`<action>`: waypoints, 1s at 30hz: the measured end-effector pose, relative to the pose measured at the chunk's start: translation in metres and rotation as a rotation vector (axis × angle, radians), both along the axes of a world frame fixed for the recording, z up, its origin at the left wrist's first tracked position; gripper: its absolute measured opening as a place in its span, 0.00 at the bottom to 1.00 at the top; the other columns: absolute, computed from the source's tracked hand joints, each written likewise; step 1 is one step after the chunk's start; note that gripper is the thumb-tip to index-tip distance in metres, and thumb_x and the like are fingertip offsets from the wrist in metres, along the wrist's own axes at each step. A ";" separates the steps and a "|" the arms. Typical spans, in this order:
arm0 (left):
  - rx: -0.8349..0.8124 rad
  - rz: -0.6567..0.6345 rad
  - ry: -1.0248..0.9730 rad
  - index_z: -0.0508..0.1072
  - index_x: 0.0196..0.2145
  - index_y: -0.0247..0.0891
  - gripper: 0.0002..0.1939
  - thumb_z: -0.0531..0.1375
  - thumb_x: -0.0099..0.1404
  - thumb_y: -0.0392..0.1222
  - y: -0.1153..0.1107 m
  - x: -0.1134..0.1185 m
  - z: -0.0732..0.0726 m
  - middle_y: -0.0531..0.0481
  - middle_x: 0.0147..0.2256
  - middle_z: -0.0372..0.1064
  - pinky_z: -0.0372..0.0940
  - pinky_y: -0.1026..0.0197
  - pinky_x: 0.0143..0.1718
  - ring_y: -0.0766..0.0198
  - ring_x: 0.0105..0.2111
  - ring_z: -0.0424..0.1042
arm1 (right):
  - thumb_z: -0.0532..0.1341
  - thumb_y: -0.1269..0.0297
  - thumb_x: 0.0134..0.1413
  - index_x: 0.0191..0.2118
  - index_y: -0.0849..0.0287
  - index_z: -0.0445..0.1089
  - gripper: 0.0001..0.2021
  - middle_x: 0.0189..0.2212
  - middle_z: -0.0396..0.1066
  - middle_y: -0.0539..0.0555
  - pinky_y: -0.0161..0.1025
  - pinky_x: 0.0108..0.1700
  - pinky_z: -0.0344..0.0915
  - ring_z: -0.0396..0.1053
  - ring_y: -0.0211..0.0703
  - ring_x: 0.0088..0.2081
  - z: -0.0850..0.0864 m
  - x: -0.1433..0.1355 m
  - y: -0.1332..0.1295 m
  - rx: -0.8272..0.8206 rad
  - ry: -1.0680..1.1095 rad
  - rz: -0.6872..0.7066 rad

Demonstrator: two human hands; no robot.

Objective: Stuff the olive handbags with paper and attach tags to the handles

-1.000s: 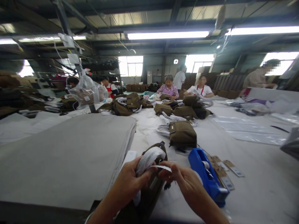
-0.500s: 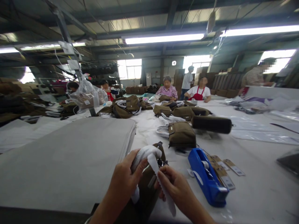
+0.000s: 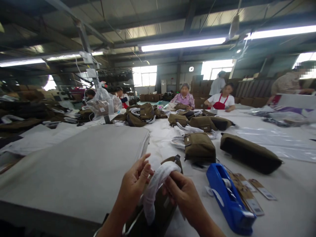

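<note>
An olive-brown bag (image 3: 160,210) lies on the table in front of me. Its handle (image 3: 154,191) is wrapped in white tissue paper and arches up from it. My right hand (image 3: 184,192) is closed on the upper right end of this handle, and its fingertips are partly hidden. Beside the handle's left side, my left hand (image 3: 135,181) has its fingers apart, thumb close to the paper. A pale piece of paper (image 3: 154,162) shows just behind the left fingertips. To the right stands a blue tape dispenser (image 3: 229,200) with a white strip hanging at its side.
Cardboard tags (image 3: 261,189) lie right of the dispenser. Behind it are a finished-looking bag (image 3: 199,146) and a long olive pouch (image 3: 250,153). A stack of grey sheets (image 3: 81,171) covers the left. More bags (image 3: 142,113) and several people are across the table.
My right hand has moved from the loose white strip up onto the wrapped handle. My left hand has loosened from the handle and spread its fingers. The view has shifted left.
</note>
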State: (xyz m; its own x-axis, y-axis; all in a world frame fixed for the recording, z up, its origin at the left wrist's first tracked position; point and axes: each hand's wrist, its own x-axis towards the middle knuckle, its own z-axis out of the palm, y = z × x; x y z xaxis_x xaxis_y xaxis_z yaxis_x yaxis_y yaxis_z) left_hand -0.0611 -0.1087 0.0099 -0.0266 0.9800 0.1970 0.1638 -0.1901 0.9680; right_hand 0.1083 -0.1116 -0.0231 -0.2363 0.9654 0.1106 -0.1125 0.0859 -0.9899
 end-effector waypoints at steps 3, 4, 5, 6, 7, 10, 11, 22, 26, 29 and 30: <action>-0.080 -0.119 -0.111 0.80 0.47 0.34 0.24 0.67 0.62 0.57 0.001 0.002 0.005 0.46 0.33 0.78 0.70 0.64 0.32 0.59 0.33 0.76 | 0.62 0.45 0.60 0.33 0.61 0.71 0.20 0.23 0.72 0.50 0.29 0.18 0.58 0.62 0.32 0.17 0.007 0.007 -0.002 0.011 -0.129 0.006; -0.081 -0.114 -0.113 0.81 0.42 0.33 0.21 0.68 0.61 0.55 0.001 0.003 0.006 0.47 0.32 0.77 0.69 0.65 0.30 0.61 0.31 0.74 | 0.63 0.47 0.60 0.33 0.60 0.72 0.19 0.23 0.72 0.50 0.29 0.19 0.59 0.64 0.33 0.17 0.011 0.011 -0.004 0.031 -0.184 -0.008; -0.075 -0.092 -0.104 0.81 0.39 0.33 0.19 0.69 0.61 0.54 0.001 0.004 0.007 0.48 0.30 0.77 0.67 0.66 0.29 0.62 0.29 0.73 | 0.63 0.48 0.60 0.33 0.59 0.72 0.17 0.23 0.72 0.50 0.29 0.20 0.61 0.65 0.34 0.18 0.015 0.015 -0.007 0.055 -0.222 -0.032; -0.062 -0.066 -0.093 0.81 0.37 0.34 0.17 0.69 0.61 0.53 0.000 0.005 0.008 0.49 0.29 0.76 0.66 0.67 0.28 0.64 0.28 0.72 | 0.64 0.49 0.59 0.33 0.59 0.71 0.16 0.23 0.73 0.50 0.29 0.20 0.62 0.67 0.35 0.18 0.019 0.019 -0.010 0.074 -0.230 -0.060; -0.049 -0.046 -0.082 0.81 0.36 0.34 0.16 0.69 0.60 0.52 0.000 0.005 0.009 0.50 0.29 0.76 0.66 0.68 0.28 0.65 0.27 0.72 | 0.65 0.49 0.59 0.34 0.58 0.70 0.16 0.23 0.73 0.49 0.30 0.21 0.63 0.68 0.35 0.19 0.022 0.022 -0.013 0.076 -0.202 -0.082; -0.008 0.003 -0.052 0.82 0.36 0.34 0.15 0.69 0.61 0.50 -0.001 0.005 0.012 0.50 0.29 0.77 0.66 0.68 0.27 0.65 0.27 0.72 | 0.68 0.49 0.56 0.37 0.57 0.70 0.16 0.27 0.76 0.51 0.32 0.24 0.68 0.73 0.39 0.23 0.027 0.031 -0.022 -0.027 0.004 -0.035; 0.006 0.015 -0.044 0.82 0.36 0.34 0.15 0.69 0.60 0.50 -0.001 0.005 0.013 0.50 0.29 0.78 0.67 0.68 0.27 0.65 0.27 0.73 | 0.69 0.49 0.56 0.39 0.57 0.72 0.16 0.30 0.78 0.53 0.34 0.27 0.71 0.75 0.42 0.26 0.027 0.032 -0.023 -0.058 0.067 0.012; 0.139 0.081 0.035 0.82 0.40 0.37 0.12 0.68 0.63 0.47 -0.011 0.008 0.023 0.50 0.30 0.82 0.75 0.68 0.30 0.63 0.27 0.80 | 0.68 0.59 0.58 0.33 0.54 0.82 0.07 0.35 0.73 0.56 0.34 0.33 0.70 0.72 0.42 0.35 0.038 0.024 -0.013 0.520 -0.059 -0.205; 0.237 0.151 0.131 0.83 0.39 0.38 0.11 0.67 0.63 0.46 -0.014 0.011 0.026 0.50 0.29 0.82 0.76 0.67 0.29 0.62 0.26 0.81 | 0.66 0.52 0.60 0.36 0.59 0.81 0.14 0.32 0.76 0.56 0.33 0.29 0.67 0.71 0.41 0.30 0.040 0.021 -0.008 0.315 -0.078 -0.143; 0.303 0.178 0.176 0.83 0.39 0.39 0.10 0.67 0.64 0.46 -0.014 0.014 0.028 0.51 0.29 0.82 0.76 0.66 0.29 0.61 0.25 0.80 | 0.66 0.50 0.59 0.35 0.60 0.79 0.16 0.23 0.73 0.52 0.32 0.26 0.64 0.68 0.38 0.24 0.038 0.018 -0.005 0.194 -0.085 -0.125; 0.318 0.185 0.188 0.83 0.39 0.39 0.10 0.66 0.64 0.46 -0.015 0.014 0.029 0.51 0.29 0.82 0.76 0.66 0.29 0.61 0.25 0.81 | 0.66 0.49 0.59 0.34 0.60 0.79 0.17 0.22 0.72 0.52 0.32 0.24 0.62 0.66 0.37 0.23 0.038 0.017 -0.003 0.186 -0.089 -0.127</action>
State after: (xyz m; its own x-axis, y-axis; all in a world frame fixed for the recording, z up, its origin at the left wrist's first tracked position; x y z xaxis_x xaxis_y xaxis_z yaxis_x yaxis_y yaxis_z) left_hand -0.0467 -0.1233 0.0390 -0.1313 0.8516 0.5075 0.3916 -0.4258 0.8157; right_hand 0.1257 -0.1149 0.0153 -0.1308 0.9531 0.2730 -0.0022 0.2751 -0.9614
